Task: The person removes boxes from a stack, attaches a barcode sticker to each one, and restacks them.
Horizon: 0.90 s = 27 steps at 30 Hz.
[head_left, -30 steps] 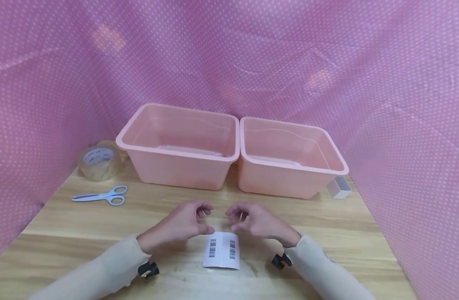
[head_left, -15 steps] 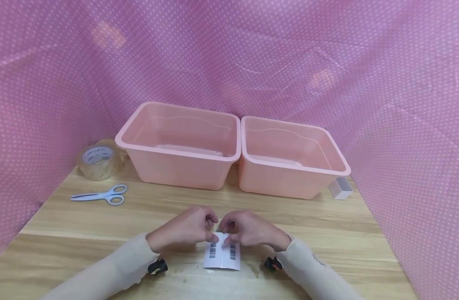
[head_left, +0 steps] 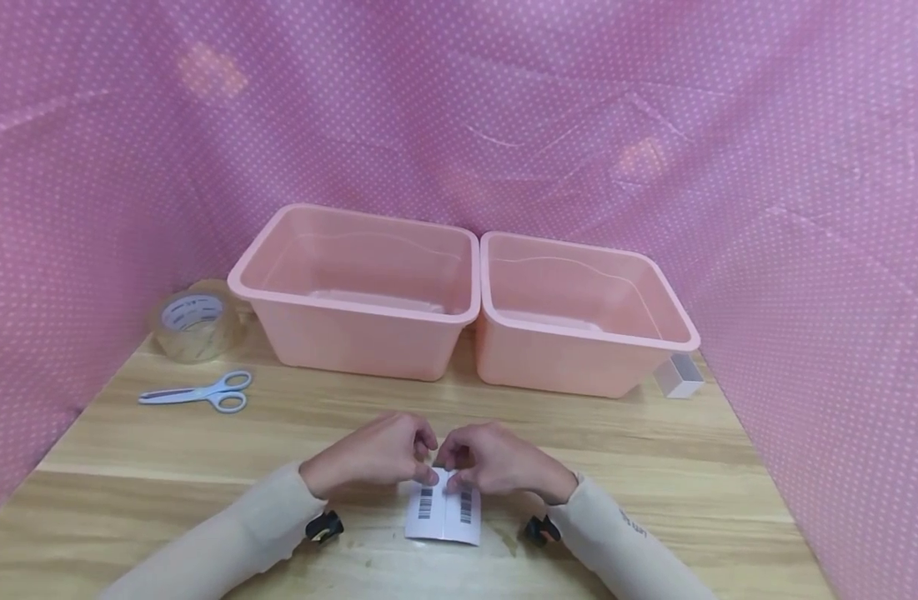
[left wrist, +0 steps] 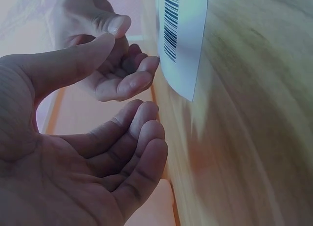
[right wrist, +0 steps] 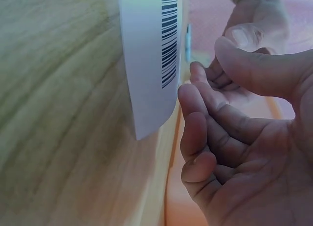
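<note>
1. At the lower centre of the frame, a white card (head_left: 443, 527) printed with two barcodes (head_left: 425, 503) is laid on the wooden worktop (head_left: 128, 492); a line down its middle is shown between the barcodes.
2. Over the card's upper left part, the left hand (head_left: 383, 454) is held with fingers loosely bent and the thumb kept apart from them; nothing is seen gripped.
3. Over the card's upper right part, the right hand (head_left: 498, 458) is held in much the same way, with a gap left between thumb and fingers.
4. By both hands the card's upper edge is partly covered in the head view; whether it is touched by either cannot be told.
5. Below the wrists, near the cream sleeves (head_left: 241, 527), small black devices (head_left: 325, 527) are seen.
6. Across the middle of the frame, two pink bins, the left bin (head_left: 353, 337) and the right bin (head_left: 556, 358), are set side by side.
7. At the left, a roll of tape (head_left: 192, 343) is placed near the left bin, with blue scissors (head_left: 196, 395) laid below it, blades pointed left.
8. At the right, a small white box (head_left: 680, 379) is partly hidden by the right bin.
</note>
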Available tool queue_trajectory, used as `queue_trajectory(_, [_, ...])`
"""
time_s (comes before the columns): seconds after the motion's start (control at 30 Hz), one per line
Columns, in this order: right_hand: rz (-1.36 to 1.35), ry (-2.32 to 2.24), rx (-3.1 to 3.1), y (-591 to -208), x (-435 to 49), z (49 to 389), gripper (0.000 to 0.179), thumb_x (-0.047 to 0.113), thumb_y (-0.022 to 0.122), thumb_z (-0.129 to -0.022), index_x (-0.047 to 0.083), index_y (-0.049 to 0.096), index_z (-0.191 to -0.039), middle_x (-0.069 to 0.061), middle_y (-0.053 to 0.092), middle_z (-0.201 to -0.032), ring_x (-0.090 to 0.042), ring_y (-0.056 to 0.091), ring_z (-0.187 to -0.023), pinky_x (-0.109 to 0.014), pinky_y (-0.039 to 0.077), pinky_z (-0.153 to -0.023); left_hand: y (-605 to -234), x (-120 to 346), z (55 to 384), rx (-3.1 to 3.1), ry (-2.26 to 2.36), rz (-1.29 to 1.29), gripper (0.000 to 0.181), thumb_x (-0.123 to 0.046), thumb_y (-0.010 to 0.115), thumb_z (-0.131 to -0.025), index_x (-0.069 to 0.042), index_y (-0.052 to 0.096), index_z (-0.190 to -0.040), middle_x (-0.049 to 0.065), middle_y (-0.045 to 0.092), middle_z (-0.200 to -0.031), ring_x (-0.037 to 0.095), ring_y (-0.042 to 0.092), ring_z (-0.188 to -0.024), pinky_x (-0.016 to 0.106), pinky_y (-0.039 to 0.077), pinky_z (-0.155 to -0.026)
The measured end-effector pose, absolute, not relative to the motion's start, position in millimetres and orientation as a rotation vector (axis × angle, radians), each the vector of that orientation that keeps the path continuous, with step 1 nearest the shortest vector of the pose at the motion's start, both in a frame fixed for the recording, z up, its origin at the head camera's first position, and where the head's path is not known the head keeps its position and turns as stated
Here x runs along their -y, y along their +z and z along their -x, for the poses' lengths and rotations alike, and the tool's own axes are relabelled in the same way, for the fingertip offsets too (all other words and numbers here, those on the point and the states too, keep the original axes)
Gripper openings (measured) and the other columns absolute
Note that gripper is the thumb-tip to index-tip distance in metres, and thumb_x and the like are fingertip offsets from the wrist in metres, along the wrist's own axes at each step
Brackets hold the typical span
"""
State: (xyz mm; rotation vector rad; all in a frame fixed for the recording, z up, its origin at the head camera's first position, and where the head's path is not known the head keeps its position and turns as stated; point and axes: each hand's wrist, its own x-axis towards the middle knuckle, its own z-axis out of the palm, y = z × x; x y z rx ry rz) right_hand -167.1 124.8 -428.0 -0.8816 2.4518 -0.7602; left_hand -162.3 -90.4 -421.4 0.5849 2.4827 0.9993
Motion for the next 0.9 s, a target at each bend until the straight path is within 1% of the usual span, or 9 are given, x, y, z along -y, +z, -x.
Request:
queue_trajectory(0.1, [0.863, -0.779, -2.441, -428.4, -125.9, 167.4, 0.023, 0.018, 0.084, -0.081, 0.02, 0.071, -0.1, 0.01, 0.069, -0.091, -0.002, 0.06, -0.082, -0.017, 0.051, -0.078, -423.3, 88.7, 162.7, -2.471, 1.006, -0.605, 0.039, -0.026, 0.088, -0.073, -0.008, 0.073, -0.105, -0.001, 0.07, -0.09, 0.012, 0.06, -0.081, 0.034, 0.053, -0.078])
queue_trajectory(0.27, [0.822, -0.834, -2.471, -427.6, -127.4, 168.9, 0.024, 0.013, 0.082, -0.081, 0.015, 0.07, -0.101, 0.007, 0.069, -0.092, -0.002, 0.06, -0.082, -0.019, 0.053, -0.078, -424.4, 85.3, 161.3, -2.467, 1.003, -0.597, 0.042, -0.026, 0.089, -0.073, -0.008, 0.073, -0.107, 0.0, 0.069, -0.093, 0.013, 0.06, -0.083, 0.036, 0.054, -0.08])
queue_trajectory(0.47, [0.895, -0.706, -2.544, -430.2, -126.2, 168.8, 0.028, 0.022, 0.085, -0.079, 0.015, 0.073, -0.103, 0.007, 0.068, -0.092, -0.004, 0.058, -0.083, -0.018, 0.05, -0.078, -424.4, 83.0, 160.8, -2.521, 0.938, -0.599, 0.048, -0.027, 0.091, -0.071, -0.006, 0.072, -0.11, 0.0, 0.066, -0.086, 0.014, 0.057, -0.082, 0.036, 0.051, -0.082])
queue_trajectory(0.53, [0.913, -0.652, -2.568, -432.1, -126.2, 168.7, 0.026, 0.025, 0.086, -0.079, 0.017, 0.075, -0.101, 0.008, 0.066, -0.09, -0.003, 0.055, -0.082, -0.018, 0.048, -0.076, -424.5, 82.4, 160.7, -2.535, 0.923, -0.606, 0.05, -0.027, 0.091, -0.07, -0.006, 0.072, -0.11, 0.0, 0.066, -0.086, 0.013, 0.056, -0.082, 0.037, 0.051, -0.083])
queue_trajectory(0.63, [0.924, -0.623, -2.585, -434.0, -126.4, 169.0, 0.022, 0.027, 0.086, -0.079, 0.018, 0.076, -0.097, 0.01, 0.064, -0.087, -0.002, 0.053, -0.081, -0.018, 0.047, -0.076, -424.4, 81.8, 160.0, -2.545, 0.914, -0.603, 0.05, -0.027, 0.091, -0.069, -0.006, 0.072, -0.11, -0.001, 0.067, -0.09, 0.013, 0.057, -0.084, 0.038, 0.053, -0.084])
queue_trajectory(0.9, [0.897, -0.625, -2.563, -432.9, -125.6, 169.4, 0.014, 0.02, 0.085, -0.079, 0.021, 0.074, -0.088, 0.013, 0.062, -0.085, -0.001, 0.052, -0.08, -0.019, 0.045, -0.078, -424.7, 81.0, 159.1, -2.549, 0.922, -0.602, 0.049, -0.026, 0.091, -0.069, -0.005, 0.072, -0.11, 0.002, 0.07, -0.098, 0.014, 0.059, -0.09, 0.041, 0.054, -0.088])
